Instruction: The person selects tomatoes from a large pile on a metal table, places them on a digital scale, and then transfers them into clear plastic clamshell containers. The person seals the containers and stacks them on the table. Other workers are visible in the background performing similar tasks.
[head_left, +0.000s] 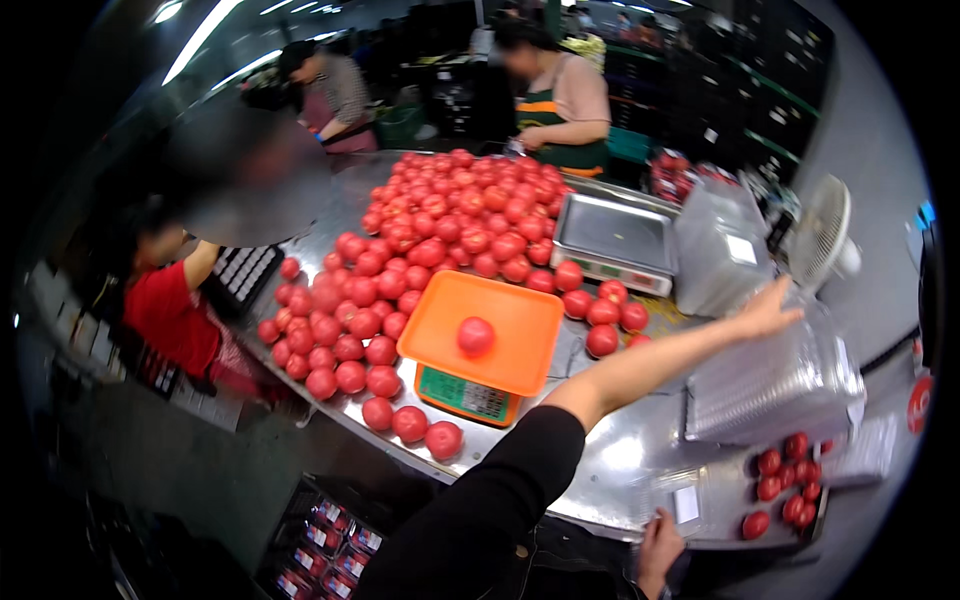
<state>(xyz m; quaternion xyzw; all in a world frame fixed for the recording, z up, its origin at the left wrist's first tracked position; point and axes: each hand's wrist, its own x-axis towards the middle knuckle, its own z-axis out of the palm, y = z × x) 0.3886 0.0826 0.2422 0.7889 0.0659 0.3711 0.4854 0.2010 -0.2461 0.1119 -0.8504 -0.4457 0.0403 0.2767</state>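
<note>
My left arm, in a black sleeve, stretches to the right across the steel table. My left hand (771, 311) is at the top of a stack of clear plastic containers (780, 382), fingers extended; whether they touch it is blurred. Low at the table's front edge, my right hand (660, 544) is by a clear plastic container (675, 495) with a white label, its fingers curled; a grip is not clear. A single tomato (475, 336) sits on the orange tray (517, 315) of a scale (465, 394) with a green panel.
A large heap of tomatoes (450, 217) covers the table's far side. Behind it stands a steel-topped scale (615, 232). More container stacks (720, 240) and a white fan (821, 232) are at the right. Co-workers stand around the table. A crate of packed tomatoes (322, 547) is below the edge.
</note>
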